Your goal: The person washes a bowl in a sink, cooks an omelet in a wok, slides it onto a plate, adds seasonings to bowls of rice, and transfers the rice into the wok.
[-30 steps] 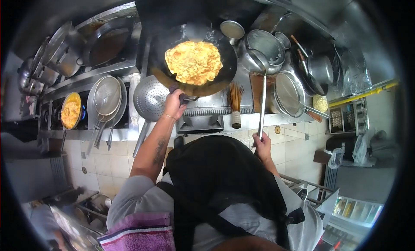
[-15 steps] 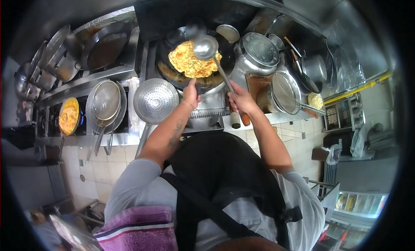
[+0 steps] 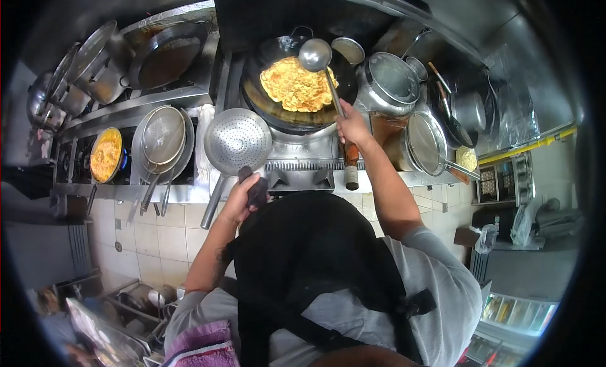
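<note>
A large dark wok (image 3: 284,120) sits on the burner, with a yellow, egg-like mass (image 3: 298,84) lying in it. My right hand (image 3: 351,123) grips the handle of a metal ladle (image 3: 315,55), whose bowl is over the upper right edge of the yellow mass. Near the counter's front edge, my left hand (image 3: 243,199) is closed around a dark cloth (image 3: 256,190), away from the wok. Just above that hand lies a perforated metal skimmer (image 3: 237,141). A bamboo brush (image 3: 351,168) stands at the counter edge below my right hand.
On the left burner sits a small pan (image 3: 106,156) of orange-yellow food. Beside it are stacked strainers (image 3: 163,137). Pots and a lidded pot (image 3: 394,79) stand to the right of the wok, above a round sieve (image 3: 424,144). A dark pan (image 3: 165,59) rests at the upper left.
My left hand has left the wok's rim and come back toward my body with the cloth. My right hand has brought the ladle up from the right, over the wok.
</note>
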A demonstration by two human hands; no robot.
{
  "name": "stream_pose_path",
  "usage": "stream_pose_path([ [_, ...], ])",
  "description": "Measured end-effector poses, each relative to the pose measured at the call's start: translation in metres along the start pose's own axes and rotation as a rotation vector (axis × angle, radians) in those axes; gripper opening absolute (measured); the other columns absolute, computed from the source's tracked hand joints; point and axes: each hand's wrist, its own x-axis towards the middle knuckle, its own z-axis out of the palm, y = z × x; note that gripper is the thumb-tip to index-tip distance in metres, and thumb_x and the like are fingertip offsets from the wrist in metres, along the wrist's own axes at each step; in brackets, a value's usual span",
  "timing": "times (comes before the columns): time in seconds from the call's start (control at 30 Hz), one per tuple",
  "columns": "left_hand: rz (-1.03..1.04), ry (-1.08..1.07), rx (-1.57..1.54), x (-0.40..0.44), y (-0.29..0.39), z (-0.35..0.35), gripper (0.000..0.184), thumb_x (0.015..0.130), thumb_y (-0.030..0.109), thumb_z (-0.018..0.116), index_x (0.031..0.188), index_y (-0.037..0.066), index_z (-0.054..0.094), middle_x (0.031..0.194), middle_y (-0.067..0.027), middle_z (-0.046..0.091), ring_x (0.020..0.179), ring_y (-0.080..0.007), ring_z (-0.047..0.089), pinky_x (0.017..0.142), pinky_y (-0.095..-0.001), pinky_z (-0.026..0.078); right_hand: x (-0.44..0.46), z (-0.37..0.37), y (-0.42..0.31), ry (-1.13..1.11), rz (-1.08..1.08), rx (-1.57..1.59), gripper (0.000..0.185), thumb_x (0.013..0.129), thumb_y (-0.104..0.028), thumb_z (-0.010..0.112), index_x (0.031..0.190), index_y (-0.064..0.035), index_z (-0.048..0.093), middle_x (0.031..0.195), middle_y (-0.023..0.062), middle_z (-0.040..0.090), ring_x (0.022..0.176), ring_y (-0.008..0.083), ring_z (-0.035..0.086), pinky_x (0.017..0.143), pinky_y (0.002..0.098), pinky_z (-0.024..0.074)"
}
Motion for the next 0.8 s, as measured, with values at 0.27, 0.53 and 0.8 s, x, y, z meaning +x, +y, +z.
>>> stream_pose_path([
  [0.27,0.056,0.127,-0.069,-0.030,-0.002,-0.011,0.033,0.104,0.043,0.066,0.103,0.010,0.062,0.082,-0.0153,0.072,0.052,-0.0150,0.060,0.038,-0.0226,0.036,0.014,0.014,-0.015,0.011,-0.058,-0.074,0.070,0.100,-0.004,0.057,0.167,-0.0087,0.036,0.071,0.0054,0.059,0.052,0.0158,0.055,0.047,0.0359,0.0487],
  [0.53,0.112,0.175,-0.087,-0.038,0.005,0.003,0.030,0.105,0.040,0.064,0.104,0.010,0.062,0.081,-0.0140,0.071,0.056,-0.0154,0.062,0.039,-0.0232,0.036,0.026,0.027,-0.021,-0.011,-0.104,-0.012,0.069,0.102,-0.005,0.058,0.167,-0.0073,0.033,0.068,0.0016,0.052,0.051,0.0124,0.049,0.045,0.0322,0.0440],
  [0.8,0.095,0.203,-0.111,-0.037,0.005,0.003,0.031,0.105,0.041,0.064,0.106,0.011,0.063,0.079,-0.0143,0.071,0.052,-0.0150,0.058,0.039,-0.0236,0.035,-0.004,0.020,-0.010,-0.136,-0.042,0.091,0.071,0.103,-0.004,0.057,0.169,-0.0107,0.029,0.072,0.0013,0.052,0.050,0.0108,0.047,0.042,0.0297,0.0403],
])
